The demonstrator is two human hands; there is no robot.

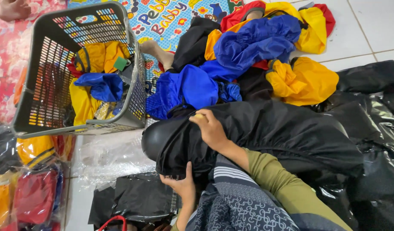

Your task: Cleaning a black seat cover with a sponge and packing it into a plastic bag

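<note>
Smoothing a black garment (pixel 265 132) just right of the grey basket (pixel 133 64), right hand (pixel 210 128) flat, fingers together, left hand (pixel 180 185) pinching its near edge; likely folding next, needing a firm hold.

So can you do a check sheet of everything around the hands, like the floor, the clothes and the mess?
Surface: white tiled floor, partly under a patterned play mat.
Job's things: shiny black fabric garment, rolled at one end.
Clutter: heap of blue, yellow and red garments; grey plastic laundry basket holding more; clear plastic bags; bagged garments.
Grippers: left hand cups the roll's end; right hand presses on top.
Cables: nothing seen.
Surroundings: another person's bare foot by the basket.
</note>
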